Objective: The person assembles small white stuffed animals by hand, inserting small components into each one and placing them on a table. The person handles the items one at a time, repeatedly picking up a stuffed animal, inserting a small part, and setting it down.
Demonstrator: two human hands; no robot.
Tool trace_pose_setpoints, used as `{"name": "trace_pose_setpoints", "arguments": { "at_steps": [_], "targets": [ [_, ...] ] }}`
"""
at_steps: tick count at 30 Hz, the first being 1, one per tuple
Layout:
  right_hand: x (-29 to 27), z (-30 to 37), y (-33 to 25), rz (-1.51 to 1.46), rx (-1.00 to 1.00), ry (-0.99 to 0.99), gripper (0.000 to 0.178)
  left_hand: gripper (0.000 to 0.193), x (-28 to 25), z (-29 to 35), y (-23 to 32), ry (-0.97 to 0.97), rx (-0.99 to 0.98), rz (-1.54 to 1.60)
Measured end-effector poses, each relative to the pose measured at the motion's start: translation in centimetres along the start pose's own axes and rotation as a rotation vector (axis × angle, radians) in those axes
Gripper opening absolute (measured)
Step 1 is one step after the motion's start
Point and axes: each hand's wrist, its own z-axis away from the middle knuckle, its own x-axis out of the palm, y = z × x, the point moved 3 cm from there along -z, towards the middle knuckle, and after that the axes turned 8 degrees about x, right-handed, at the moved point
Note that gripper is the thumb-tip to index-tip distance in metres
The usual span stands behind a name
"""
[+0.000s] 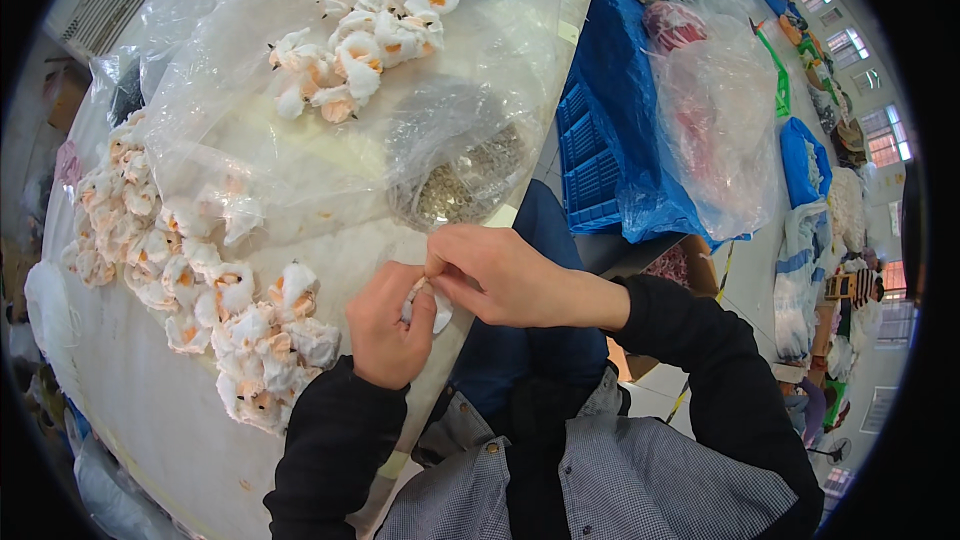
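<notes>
At the table's near right edge my two hands meet over a small white fabric piece (pixel 441 313), mostly covered by fingers. My left hand (pixel 388 325) is closed round it, thumb and forefinger pinching its top. My right hand (pixel 495 275) comes in from the right, its fingertips pressed together at the same spot; whether they grip the fabric or something tiny on it is hidden. Left of my hands lies a heap of white fluffy plush pieces with orange patches (pixel 262 345). Just beyond them, a clear plastic bag (pixel 455 175) holds many small yellowish parts.
A second group of plush pieces (pixel 365 45) rests on clear plastic sheeting (pixel 290 165) across the pale table (pixel 150 380). Right of the table stand a blue crate (pixel 587 165) with blue sheeting, a large clear bag (pixel 722 130) with pink contents, and a cardboard box (pixel 702 265).
</notes>
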Motion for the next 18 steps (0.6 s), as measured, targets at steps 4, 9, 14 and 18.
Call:
{"name": "trace_pose_setpoints", "arguments": {
  "at_steps": [4, 9, 14, 18],
  "targets": [
    [0.2, 0.4, 0.0, 0.015, -0.044, 0.031, 0.013, 0.019, 0.1, 0.2, -0.1, -0.022, 0.009, -0.006],
    [-0.2, 0.6, -0.1, 0.058, -0.067, 0.041, 0.014, 0.013, 0.1, 0.2, -0.1, -0.006, -0.064, 0.065],
    [-0.5, 1.3, -0.3, 0.031, -0.095, 0.041, 0.015, 0.012, 0.0, 0.6, -0.1, -0.013, -0.111, 0.127],
    [-1.1, 2.5, -0.5, 0.003, -0.008, 0.043, 0.015, 0.016, 0.6, 0.9, 0.1, -0.004, -0.145, 0.258]
  ]
}}
